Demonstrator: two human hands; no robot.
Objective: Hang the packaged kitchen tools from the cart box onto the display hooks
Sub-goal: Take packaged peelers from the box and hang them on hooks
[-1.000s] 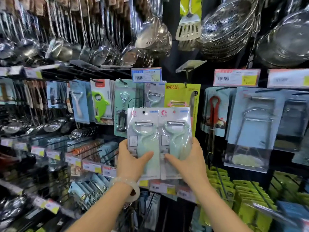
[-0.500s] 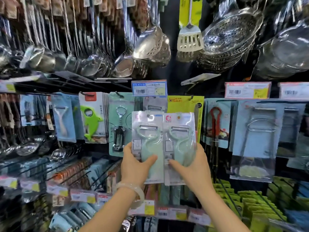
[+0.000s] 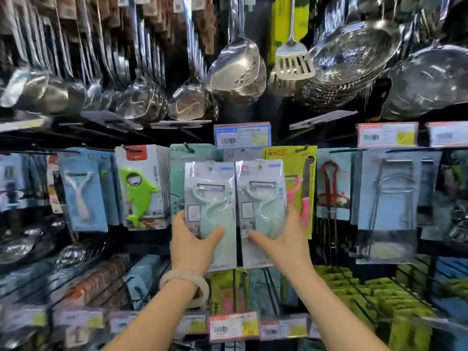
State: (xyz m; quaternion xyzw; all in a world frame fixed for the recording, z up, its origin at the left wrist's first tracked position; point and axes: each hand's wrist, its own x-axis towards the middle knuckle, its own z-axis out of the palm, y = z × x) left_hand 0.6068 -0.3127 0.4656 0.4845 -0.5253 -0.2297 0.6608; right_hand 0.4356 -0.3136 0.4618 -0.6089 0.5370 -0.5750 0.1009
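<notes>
Two packaged mint-green peelers are held up side by side in front of the display. My left hand (image 3: 193, 245) grips the left peeler pack (image 3: 210, 198) by its lower half, thumb across the front. My right hand (image 3: 286, 243) grips the right peeler pack (image 3: 260, 196) the same way. Both packs stand upright, their tops just below a blue price tag (image 3: 242, 135) at the end of a hook. More peeler packs hang behind them, mostly hidden. The cart box is out of view.
Steel ladles (image 3: 235, 69), a slotted turner (image 3: 293, 62) and strainers (image 3: 354, 54) hang overhead. A green dolphin opener pack (image 3: 141, 188) hangs left, a yellow knife-and-peeler card (image 3: 301, 178) and tongs packs (image 3: 395, 198) right. Lower hooks with green packs (image 3: 367, 292) jut out below.
Both hands have kept their grip on the two peeler packs. The view has tilted upward, so the packs and shelves sit lower in frame and more of the overhead ladles show.
</notes>
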